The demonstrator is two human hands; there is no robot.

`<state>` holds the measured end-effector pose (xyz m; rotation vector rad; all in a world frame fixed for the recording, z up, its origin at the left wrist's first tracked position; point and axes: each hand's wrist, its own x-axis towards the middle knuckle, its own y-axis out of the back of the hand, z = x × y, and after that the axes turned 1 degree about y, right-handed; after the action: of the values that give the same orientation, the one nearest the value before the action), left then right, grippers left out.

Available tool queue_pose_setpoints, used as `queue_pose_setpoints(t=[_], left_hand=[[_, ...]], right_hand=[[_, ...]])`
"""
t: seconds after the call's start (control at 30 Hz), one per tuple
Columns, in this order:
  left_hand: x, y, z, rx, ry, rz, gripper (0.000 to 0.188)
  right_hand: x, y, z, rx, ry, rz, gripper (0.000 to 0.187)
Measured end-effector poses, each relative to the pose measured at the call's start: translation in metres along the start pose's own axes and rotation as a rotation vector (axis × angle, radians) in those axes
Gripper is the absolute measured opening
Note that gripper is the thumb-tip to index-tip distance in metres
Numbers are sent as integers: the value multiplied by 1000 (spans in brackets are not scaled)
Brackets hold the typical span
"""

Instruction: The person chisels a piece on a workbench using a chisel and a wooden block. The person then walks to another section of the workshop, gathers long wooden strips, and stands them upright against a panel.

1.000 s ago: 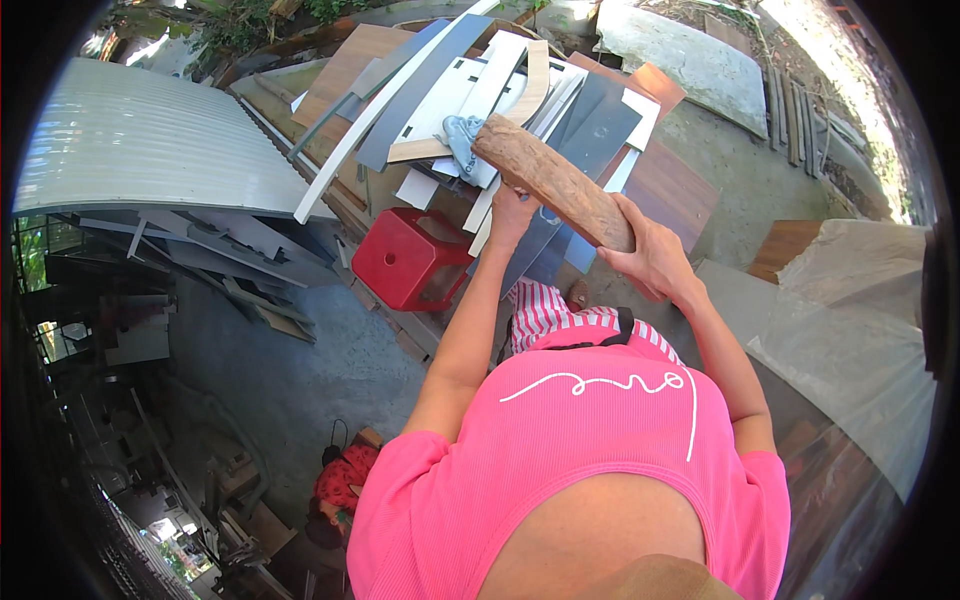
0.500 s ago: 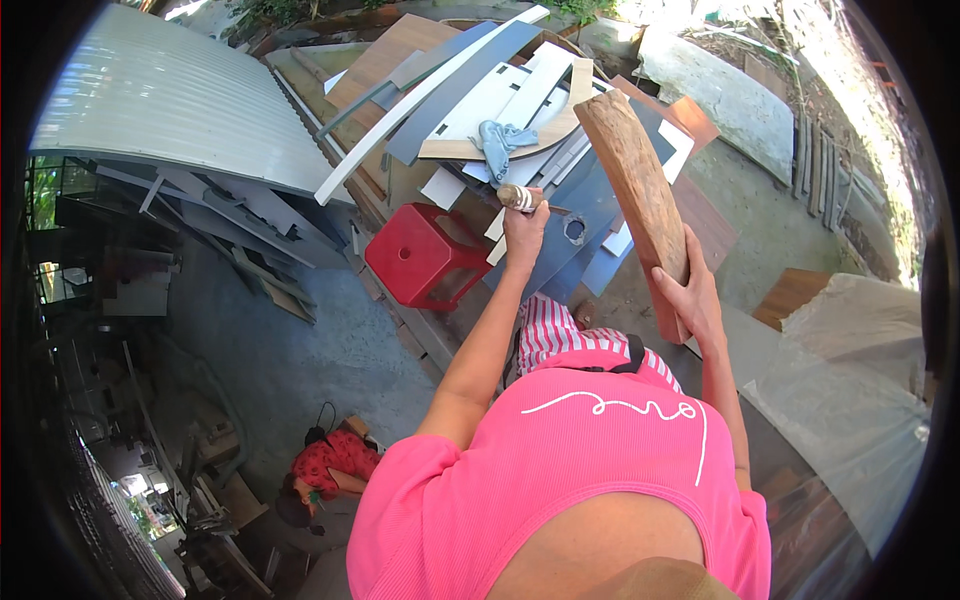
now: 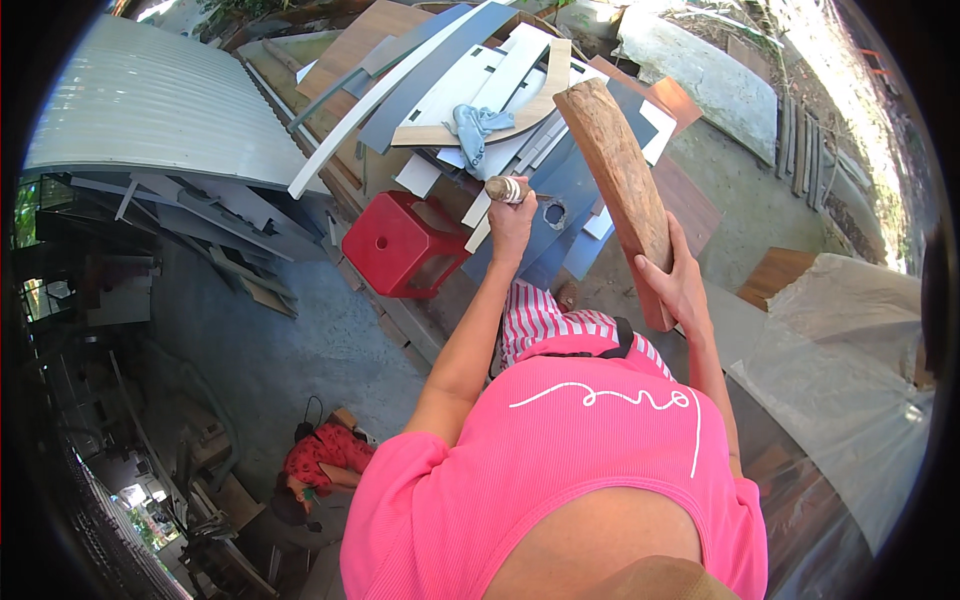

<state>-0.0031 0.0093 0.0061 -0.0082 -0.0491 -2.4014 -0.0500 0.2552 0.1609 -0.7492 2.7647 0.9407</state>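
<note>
The right hand [image 3: 683, 283] is closed around the lower end of a rough wooden slab [image 3: 620, 185], held upright above the red stool [image 3: 405, 243] and to its right; the left hand [image 3: 512, 222] grips a short wooden handle [image 3: 506, 189], just right of the stool, over stacked grey boards [image 3: 560, 200]
</note>
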Motion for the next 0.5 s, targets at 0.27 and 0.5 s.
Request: queue_pose_setpoints(t=[0.27, 0.5], left_hand=[[-13, -10, 16, -6, 22, -18, 24], [-17, -12, 2, 198, -133, -69, 30]], right_hand=[[4, 3, -8, -10, 30, 8, 81], [3, 32, -66, -36, 472, 29, 85]])
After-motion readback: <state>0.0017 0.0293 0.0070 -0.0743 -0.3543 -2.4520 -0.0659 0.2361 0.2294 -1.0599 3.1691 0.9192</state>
